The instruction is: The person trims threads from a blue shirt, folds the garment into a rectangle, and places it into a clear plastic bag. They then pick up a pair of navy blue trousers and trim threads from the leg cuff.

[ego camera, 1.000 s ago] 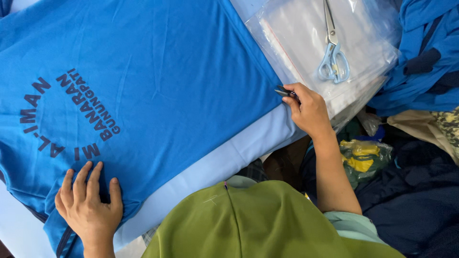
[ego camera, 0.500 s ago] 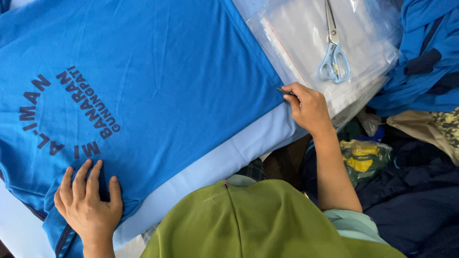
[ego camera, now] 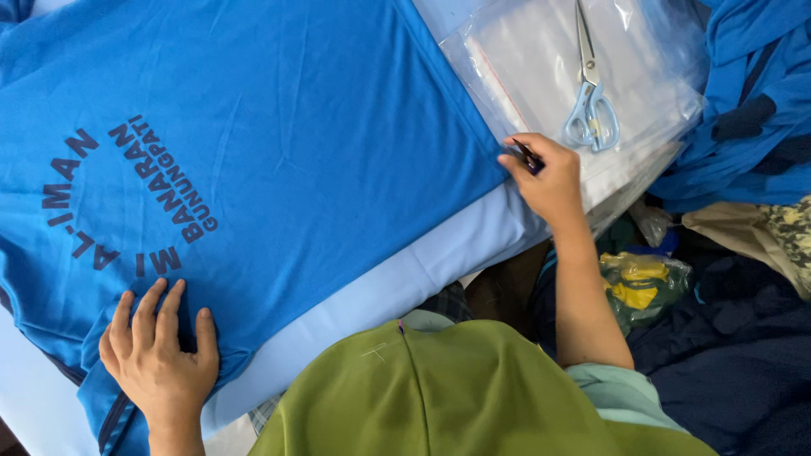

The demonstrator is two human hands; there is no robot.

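A bright blue shirt [ego camera: 279, 143] with a dark printed ring of letters lies spread flat on a pale blue surface [ego camera: 397, 291]. My left hand [ego camera: 159, 355] rests flat on the shirt's lower edge, fingers spread. My right hand [ego camera: 549, 181] pinches a small dark object at the shirt's right edge. Just beyond that hand, a pair of light blue handled scissors [ego camera: 590, 105] lies on a stack of clear plastic bags [ego camera: 557, 76].
My green head covering [ego camera: 439, 397] fills the bottom middle. A heap of blue garments [ego camera: 752, 110] lies at the right, with dark navy cloth [ego camera: 735, 371], a patterned fabric [ego camera: 786, 236] and a yellow packet in a bag [ego camera: 642, 287] below it.
My right hand has shifted slightly along the shirt's right edge. My left hand stays pressed on the shirt's lower edge.
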